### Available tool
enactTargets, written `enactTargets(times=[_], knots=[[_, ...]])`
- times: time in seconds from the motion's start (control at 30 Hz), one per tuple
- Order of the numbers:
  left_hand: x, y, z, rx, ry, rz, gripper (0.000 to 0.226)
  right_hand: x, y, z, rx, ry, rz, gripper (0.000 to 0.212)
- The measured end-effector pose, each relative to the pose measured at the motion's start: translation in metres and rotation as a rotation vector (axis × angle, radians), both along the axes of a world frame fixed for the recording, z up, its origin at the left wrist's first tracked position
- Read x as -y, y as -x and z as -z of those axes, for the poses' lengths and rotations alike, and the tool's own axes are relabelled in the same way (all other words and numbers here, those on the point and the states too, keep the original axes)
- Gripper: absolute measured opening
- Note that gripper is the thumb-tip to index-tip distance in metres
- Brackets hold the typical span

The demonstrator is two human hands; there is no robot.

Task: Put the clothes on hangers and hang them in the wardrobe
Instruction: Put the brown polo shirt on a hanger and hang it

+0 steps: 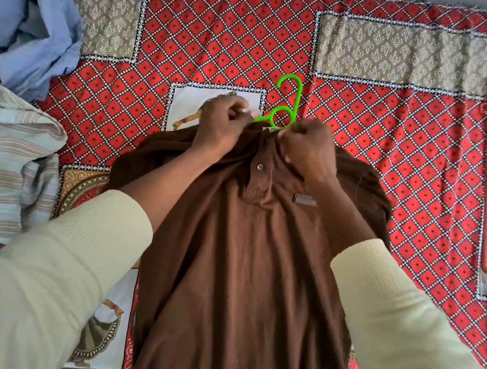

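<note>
Frame centre: left hand [217, 128] and right hand [307, 150] each pinch the collar of the brown shirt [254, 266] over the green hanger [284, 107]. Fabric is soft, limp; hold at collar.

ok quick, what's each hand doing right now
Left hand: grips the brown shirt at its collar.
Right hand: grips the collar's other side.

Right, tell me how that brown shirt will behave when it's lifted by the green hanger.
The brown button-up shirt looks soft and creased, so it will likely drape limply. The green plastic hanger probably stays stiff. Only the collar is pinched by both hands, so the shirt may slide off-centre.
</note>
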State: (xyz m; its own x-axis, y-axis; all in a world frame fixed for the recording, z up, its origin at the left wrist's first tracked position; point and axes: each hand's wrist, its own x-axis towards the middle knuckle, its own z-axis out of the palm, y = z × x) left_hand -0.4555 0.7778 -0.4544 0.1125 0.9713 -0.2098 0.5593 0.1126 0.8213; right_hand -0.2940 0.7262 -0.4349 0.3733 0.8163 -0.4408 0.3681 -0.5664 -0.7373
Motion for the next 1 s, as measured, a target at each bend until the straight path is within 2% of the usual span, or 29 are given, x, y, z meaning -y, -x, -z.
enactTargets(times=[0.07, 0.1, 0.17, 0.23, 0.33, 0.4, 0.43, 0.5, 0.57, 0.67, 0.77, 0.8, 0.9, 1.0], knots=[[-0.005, 0.012, 0.001, -0.081, 0.025, -0.137, 0.027, -0.018, -0.008, -0.014, 0.136, -0.205, 0.106, 0.015], [-0.009, 0.018, 0.004, -0.176, 0.092, -0.160, 0.030, -0.031, -0.013, -0.017, 0.196, -0.195, 0.098, 0.017], [-0.015, 0.028, 0.006, -0.324, 0.281, -0.128, 0.037, -0.053, -0.020, -0.008, 0.289, 0.057, -0.038, 0.026], [-0.017, 0.035, 0.005, -0.308, 0.383, -0.044, 0.028, -0.062, -0.020, -0.002, 0.239, 0.239, -0.151, 0.030], [-0.019, 0.039, 0.000, -0.180, 0.285, 0.032, 0.010, -0.062, -0.011, -0.010, -0.042, 0.190, -0.096, 0.008], [-0.019, 0.039, -0.009, 0.003, 0.227, -0.050, 0.013, -0.059, -0.007, -0.017, -0.228, 0.147, -0.033, 0.023], [-0.019, 0.039, -0.013, 0.099, 0.207, -0.101, 0.021, -0.059, -0.009, -0.018, -0.235, 0.124, -0.025, 0.027], [-0.019, 0.041, -0.017, 0.190, 0.195, -0.141, 0.037, -0.071, -0.016, -0.018, -0.131, 0.018, -0.007, 0.029], [-0.020, 0.045, -0.022, 0.142, 0.214, -0.083, 0.044, -0.078, -0.019, -0.031, -0.083, -0.052, -0.036, 0.025], [-0.032, 0.053, -0.035, -0.001, 0.297, 0.053, 0.062, -0.083, -0.017, -0.068, -0.170, -0.116, -0.176, 0.011], [-0.042, 0.053, -0.073, -0.107, 0.287, 0.139, 0.037, -0.085, -0.007, -0.110, -0.055, -0.145, -0.305, 0.028], [-0.044, 0.051, -0.089, -0.136, 0.252, 0.150, 0.035, -0.087, -0.003, -0.123, -0.001, -0.168, -0.324, 0.030], [-0.035, 0.050, -0.141, -0.145, 0.055, 0.170, 0.035, -0.083, 0.010, -0.163, 0.067, -0.234, -0.258, 0.020], [-0.018, 0.063, -0.186, -0.013, 0.015, 0.182, 0.045, -0.063, 0.019, -0.204, 0.039, -0.256, -0.190, 0.018]])
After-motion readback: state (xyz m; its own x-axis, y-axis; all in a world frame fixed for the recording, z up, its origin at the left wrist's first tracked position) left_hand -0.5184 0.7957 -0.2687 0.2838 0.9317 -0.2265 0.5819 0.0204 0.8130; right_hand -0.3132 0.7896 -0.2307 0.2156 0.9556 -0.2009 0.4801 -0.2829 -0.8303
